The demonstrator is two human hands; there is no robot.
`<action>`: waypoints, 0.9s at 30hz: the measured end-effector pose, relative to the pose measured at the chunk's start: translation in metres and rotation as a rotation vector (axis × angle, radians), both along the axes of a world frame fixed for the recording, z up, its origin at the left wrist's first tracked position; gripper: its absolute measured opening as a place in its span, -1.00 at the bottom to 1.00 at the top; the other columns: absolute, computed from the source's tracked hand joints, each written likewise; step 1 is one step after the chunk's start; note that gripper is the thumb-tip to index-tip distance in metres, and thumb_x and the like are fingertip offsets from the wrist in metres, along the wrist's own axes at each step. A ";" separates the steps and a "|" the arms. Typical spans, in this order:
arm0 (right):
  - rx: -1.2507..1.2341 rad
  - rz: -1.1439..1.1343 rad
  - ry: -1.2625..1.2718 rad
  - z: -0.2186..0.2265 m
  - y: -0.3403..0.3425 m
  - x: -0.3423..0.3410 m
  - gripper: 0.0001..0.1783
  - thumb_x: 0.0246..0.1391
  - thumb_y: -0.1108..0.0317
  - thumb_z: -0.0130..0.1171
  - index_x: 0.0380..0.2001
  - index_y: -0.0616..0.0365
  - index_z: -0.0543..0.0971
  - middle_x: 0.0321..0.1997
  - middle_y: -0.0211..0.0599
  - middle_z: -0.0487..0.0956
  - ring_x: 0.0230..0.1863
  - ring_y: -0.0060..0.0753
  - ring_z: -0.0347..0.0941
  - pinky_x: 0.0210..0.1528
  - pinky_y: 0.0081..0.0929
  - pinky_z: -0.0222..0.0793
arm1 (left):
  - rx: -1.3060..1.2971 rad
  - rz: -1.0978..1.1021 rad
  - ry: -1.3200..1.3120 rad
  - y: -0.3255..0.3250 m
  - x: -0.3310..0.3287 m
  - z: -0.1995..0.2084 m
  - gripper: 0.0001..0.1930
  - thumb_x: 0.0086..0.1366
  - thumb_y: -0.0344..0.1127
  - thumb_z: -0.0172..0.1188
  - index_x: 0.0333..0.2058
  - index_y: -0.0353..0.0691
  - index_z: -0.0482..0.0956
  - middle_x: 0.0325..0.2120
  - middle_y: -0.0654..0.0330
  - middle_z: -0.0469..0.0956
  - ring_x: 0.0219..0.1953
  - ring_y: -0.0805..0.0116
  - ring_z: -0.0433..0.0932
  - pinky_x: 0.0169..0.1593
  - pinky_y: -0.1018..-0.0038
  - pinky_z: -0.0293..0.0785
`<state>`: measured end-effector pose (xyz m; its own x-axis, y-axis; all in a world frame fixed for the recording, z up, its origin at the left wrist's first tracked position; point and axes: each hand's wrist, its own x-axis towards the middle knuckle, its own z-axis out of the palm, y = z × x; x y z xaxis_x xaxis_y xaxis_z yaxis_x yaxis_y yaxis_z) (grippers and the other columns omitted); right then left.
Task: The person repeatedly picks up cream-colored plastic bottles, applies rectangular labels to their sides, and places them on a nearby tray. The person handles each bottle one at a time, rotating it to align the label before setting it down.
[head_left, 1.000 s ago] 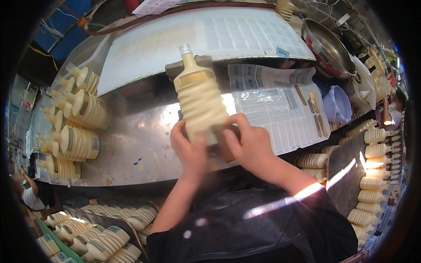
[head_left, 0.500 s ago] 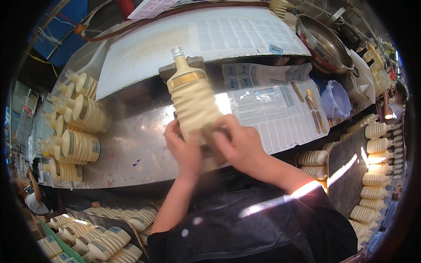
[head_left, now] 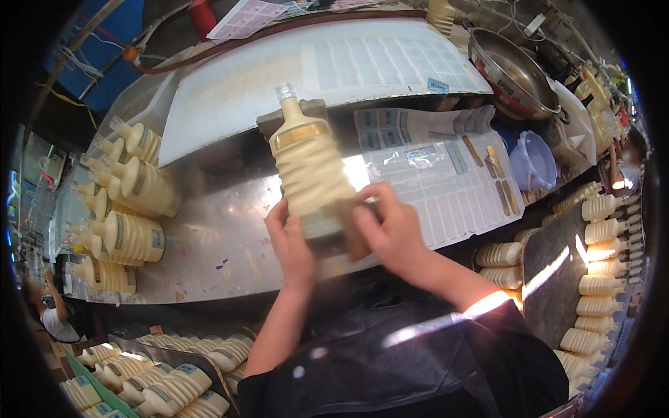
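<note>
A cream ribbed bottle (head_left: 315,167) with a clear threaded neck and a gold band lies at the middle of the bench, its neck pointing away from me. A grey-green label (head_left: 322,226) shows near its base. Along the bottle's lower left edge my left hand (head_left: 289,244) is closed, steadying it. My right hand (head_left: 390,226) pinches a brown flat piece (head_left: 353,230) against the lower right of the bottle by the label; blur hides what kind of piece it is. Under the bottle's shoulder is a dark block (head_left: 316,110).
Several similar bottles (head_left: 132,237) stack at the left; more fill boxes (head_left: 174,390) at lower left and right. Label sheets (head_left: 446,188) with several knife-like tools (head_left: 503,195) lie right of the bottle. Beyond are a blue bucket (head_left: 533,164), a metal pan (head_left: 519,70) and a white board (head_left: 237,83).
My right hand with the brown piece has shifted slightly right and off the label, so the label on the bottle's lower end now shows. The left hand has stayed on the bottle's side.
</note>
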<state>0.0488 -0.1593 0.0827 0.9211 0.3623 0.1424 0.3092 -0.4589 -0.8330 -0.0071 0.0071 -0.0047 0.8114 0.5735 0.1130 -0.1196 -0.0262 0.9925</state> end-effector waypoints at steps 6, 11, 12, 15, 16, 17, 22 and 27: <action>-0.335 0.214 -0.213 0.019 0.031 -0.009 -0.85 0.25 0.29 0.13 -0.16 0.06 0.46 -0.56 -0.08 0.60 -0.49 0.12 0.58 -0.43 -0.01 0.45 | 0.023 -0.001 0.045 -0.002 -0.001 0.011 -0.64 0.51 -0.33 -0.10 0.19 -0.36 0.33 0.08 0.03 0.42 0.15 0.26 0.39 0.27 0.34 0.30; -0.195 0.009 -0.069 -0.016 -0.011 0.012 -0.81 0.25 0.26 0.11 -0.12 0.05 0.51 -0.62 -0.14 0.56 -0.52 0.03 0.59 -0.46 -0.09 0.42 | 0.370 -0.023 0.032 0.019 -0.010 -0.020 -0.30 0.18 -0.23 0.28 0.26 -0.37 0.29 0.13 -0.04 0.37 0.22 0.05 0.35 0.32 0.18 0.26; -0.125 -0.035 0.000 -0.029 -0.018 0.015 -0.81 0.25 0.25 0.11 -0.12 0.03 0.52 -0.62 -0.13 0.54 -0.53 0.00 0.57 -0.46 -0.12 0.40 | 0.414 -0.084 0.049 0.020 -0.011 -0.021 -0.10 0.01 -0.13 0.38 0.30 -0.38 0.24 0.18 -0.10 0.31 0.27 -0.06 0.28 0.39 0.10 0.17; 0.044 -0.115 0.158 -0.059 -0.027 0.021 -0.81 0.26 0.25 0.13 -0.11 0.02 0.56 -0.63 -0.18 0.52 -0.57 -0.16 0.51 -0.46 -0.21 0.34 | 0.442 -0.159 0.002 0.033 -0.013 -0.016 -0.07 0.04 -0.06 0.38 0.31 -0.39 0.20 0.22 -0.13 0.29 0.33 -0.08 0.24 0.43 0.09 0.10; 0.070 -0.114 0.178 -0.064 -0.028 0.024 -0.81 0.27 0.27 0.14 -0.10 0.03 0.57 -0.62 -0.24 0.52 -0.58 -0.24 0.49 -0.46 -0.25 0.31 | 0.380 -0.112 -0.015 0.040 -0.006 -0.014 -0.07 0.12 -0.02 0.34 0.34 -0.40 0.15 0.27 -0.15 0.25 0.38 -0.07 0.18 0.45 0.11 0.06; 0.093 -0.112 0.198 -0.067 -0.029 0.025 -0.81 0.27 0.29 0.15 -0.09 0.04 0.58 -0.61 -0.29 0.53 -0.59 -0.33 0.46 -0.47 -0.28 0.28 | 0.256 -0.091 -0.103 0.045 0.003 -0.005 -0.13 0.25 -0.03 0.23 0.39 -0.39 0.10 0.31 -0.10 0.24 0.40 0.00 0.18 0.46 0.12 0.04; 0.524 -0.041 0.363 -0.030 -0.016 0.068 -0.73 0.30 0.41 0.14 0.04 0.13 0.57 -0.22 -0.49 0.60 -0.26 -0.67 0.46 -0.29 -0.59 0.35 | -0.010 -0.189 0.037 0.061 0.056 0.028 -0.35 0.59 0.14 -0.22 0.43 -0.19 0.10 0.30 0.01 0.32 0.31 0.13 0.32 0.40 0.22 0.20; 0.713 0.032 0.553 0.014 -0.007 0.088 -0.71 0.26 0.52 0.09 0.03 0.20 0.58 0.00 -0.38 0.60 -0.03 -0.60 0.50 0.00 -0.59 0.43 | -0.632 -0.414 0.072 0.067 0.089 0.041 -0.40 0.61 0.13 -0.29 0.38 -0.18 0.18 0.23 0.07 0.44 0.25 0.20 0.44 0.34 0.22 0.35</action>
<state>0.1372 -0.1660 0.0962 0.9159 0.3839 -0.1174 -0.2164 0.2257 -0.9499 0.0816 0.0737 0.0362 0.9674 0.1582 -0.1977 0.0701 0.5829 0.8095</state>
